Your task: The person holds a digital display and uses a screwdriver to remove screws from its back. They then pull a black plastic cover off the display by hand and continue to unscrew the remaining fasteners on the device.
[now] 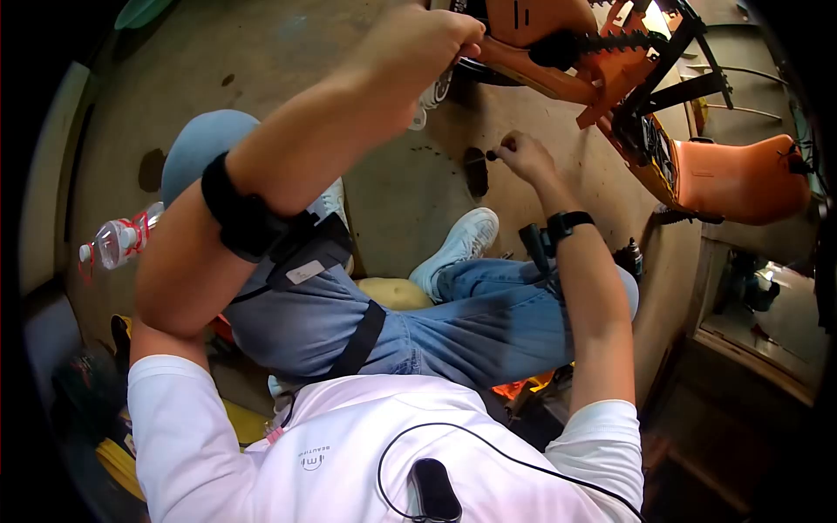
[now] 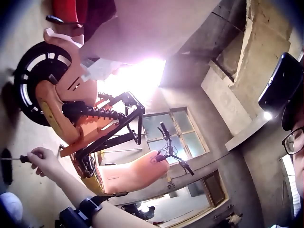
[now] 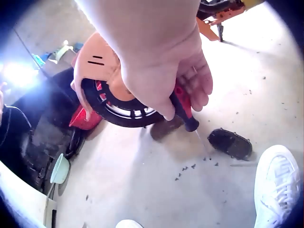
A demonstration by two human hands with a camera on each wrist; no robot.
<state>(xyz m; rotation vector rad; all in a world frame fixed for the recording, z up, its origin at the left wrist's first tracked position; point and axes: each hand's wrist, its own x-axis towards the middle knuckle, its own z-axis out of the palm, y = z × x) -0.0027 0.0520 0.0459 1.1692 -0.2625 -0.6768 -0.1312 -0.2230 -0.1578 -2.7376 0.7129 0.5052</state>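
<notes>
My right hand (image 1: 527,159) (image 2: 45,161) (image 3: 164,78) holds a red and black screwdriver (image 3: 184,107) (image 1: 491,156) (image 2: 23,159), its shaft angled down toward the floor. Beside the shaft lies a dark oval part (image 3: 230,144) (image 1: 476,173) (image 2: 6,166), with several small dark screws (image 3: 185,168) scattered near it. My left hand (image 1: 440,37) is beside the orange bodywork (image 1: 527,22) (image 2: 73,85) of a two-wheeled vehicle, fingers bent; whether they grip anything is hidden.
The vehicle's black wheel (image 2: 31,85) (image 3: 130,114) stands behind the screwdriver, with its orange seat (image 1: 741,179) (image 2: 128,173) farther right in the head view. White shoes (image 1: 462,248) (image 3: 278,187) are close to the oval part. A plastic bottle (image 1: 118,242) is at far left.
</notes>
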